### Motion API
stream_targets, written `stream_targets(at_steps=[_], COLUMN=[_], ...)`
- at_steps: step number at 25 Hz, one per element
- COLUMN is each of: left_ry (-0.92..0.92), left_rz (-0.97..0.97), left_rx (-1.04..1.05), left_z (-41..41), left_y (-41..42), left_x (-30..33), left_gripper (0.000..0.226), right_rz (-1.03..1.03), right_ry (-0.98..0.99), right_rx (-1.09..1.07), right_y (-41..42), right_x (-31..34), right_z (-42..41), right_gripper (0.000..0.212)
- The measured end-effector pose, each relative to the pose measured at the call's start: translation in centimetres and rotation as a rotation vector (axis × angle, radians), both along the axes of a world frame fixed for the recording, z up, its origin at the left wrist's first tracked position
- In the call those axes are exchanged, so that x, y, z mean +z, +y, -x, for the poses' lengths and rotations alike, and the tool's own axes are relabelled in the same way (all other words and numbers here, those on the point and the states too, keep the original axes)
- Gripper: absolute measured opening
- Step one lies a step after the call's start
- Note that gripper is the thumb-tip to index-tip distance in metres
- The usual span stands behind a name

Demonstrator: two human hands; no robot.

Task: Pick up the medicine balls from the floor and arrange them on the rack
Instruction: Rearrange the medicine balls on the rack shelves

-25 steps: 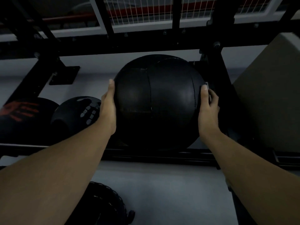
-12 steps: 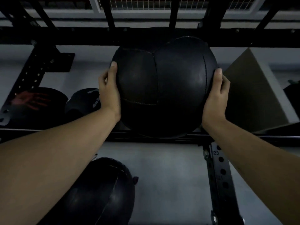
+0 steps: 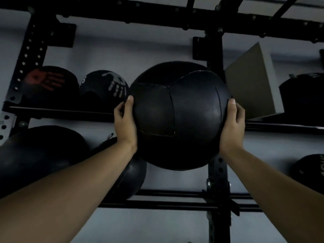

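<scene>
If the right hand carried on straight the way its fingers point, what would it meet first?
Probably the beige box on the upper shelf, just up and beyond the right hand holding the black medicine ball. Depth is unclear.

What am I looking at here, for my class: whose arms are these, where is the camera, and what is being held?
There is no machine. A person wears a camera on the head, so you see their own two bare arms reaching forward. The left hand and right hand press on opposite sides of a large black medicine ball, lifted in front of a black metal rack. On the rack's upper shelf sit a ball with a red handprint, one with a grey handprint and a pale box. More dark balls rest lower down.
</scene>
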State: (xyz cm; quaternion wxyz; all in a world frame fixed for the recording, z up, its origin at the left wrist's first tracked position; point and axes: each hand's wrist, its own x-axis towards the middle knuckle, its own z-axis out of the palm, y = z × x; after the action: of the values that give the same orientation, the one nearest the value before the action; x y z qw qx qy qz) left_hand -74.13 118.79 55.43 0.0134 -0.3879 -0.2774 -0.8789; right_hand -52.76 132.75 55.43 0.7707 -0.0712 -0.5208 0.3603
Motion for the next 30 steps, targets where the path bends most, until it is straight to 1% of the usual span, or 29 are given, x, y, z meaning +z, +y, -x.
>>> stream_targets(at_steps=[2, 5, 6, 9, 13, 16, 19, 22, 24, 25, 26, 28, 29, 30], left_ry=[-0.036, -0.092, -0.105, -0.096, -0.051, -0.056, -0.119, -0.158, -0.095, -0.026, 0.081, 0.326, 0.403, 0.431], left_rz=[0.045, 0.092, 0.109, 0.158, 0.162, 0.167, 0.199, 0.289, 0.329, 0.340, 0.358, 0.407, 0.438, 0.468], left_rx=[-0.011, 0.002, 0.012, 0.040, 0.095, 0.137, 0.141, 0.128, 0.117, 0.133, 0.175, 0.295, 0.352, 0.398], left_z=[0.2, 0.3, 0.4, 1.1, 2.4, 2.8, 3.3, 3.7, 3.9, 4.0, 4.2, 4.5, 4.7, 5.2], left_y=[1.1, 3.4, 4.4, 7.4, 10.5, 11.7, 12.5, 13.5, 14.6, 15.2, 15.9, 17.4, 18.4, 19.4], left_x=[-1.9, -4.2, -5.0, -7.4, -10.3, -11.7, -12.3, -12.8, -12.8, -12.6, -12.3, -11.3, -10.8, -10.4], left_gripper=[0.080, 0.082, 0.081, 0.079, 0.072, 0.070, 0.069, 0.072, 0.075, 0.076, 0.075, 0.074, 0.076, 0.079], right_rz=[0.042, 0.083, 0.089, 0.079, 0.021, 0.008, 0.082, 0.189, 0.250, 0.265, 0.265, 0.181, 0.102, 0.027], right_ry=[-0.009, -0.036, -0.042, -0.063, -0.107, -0.102, -0.097, -0.115, -0.146, -0.168, -0.188, -0.278, -0.349, -0.423], right_rx=[0.020, 0.037, 0.029, -0.004, -0.060, -0.066, -0.004, 0.075, 0.078, 0.069, 0.051, -0.034, -0.098, -0.157], right_y=[1.2, 3.4, 4.4, 7.9, 11.5, 13.2, 14.0, 15.4, 16.9, 17.8, 18.7, 19.8, 20.1, 20.1], right_x=[-2.1, -5.0, -5.8, -7.9, -10.0, -11.8, -12.6, -14.0, -14.8, -14.8, -14.5, -13.6, -13.3, -12.9], right_z=[0.2, 0.7, 1.0, 1.8, 2.6, 3.3, 4.2, 5.1, 5.5, 5.6, 5.8, 6.3, 6.9, 7.5], right_gripper=[0.064, 0.067, 0.065, 0.058, 0.064, 0.061, 0.061, 0.066, 0.068, 0.065, 0.060, 0.056, 0.059, 0.063])
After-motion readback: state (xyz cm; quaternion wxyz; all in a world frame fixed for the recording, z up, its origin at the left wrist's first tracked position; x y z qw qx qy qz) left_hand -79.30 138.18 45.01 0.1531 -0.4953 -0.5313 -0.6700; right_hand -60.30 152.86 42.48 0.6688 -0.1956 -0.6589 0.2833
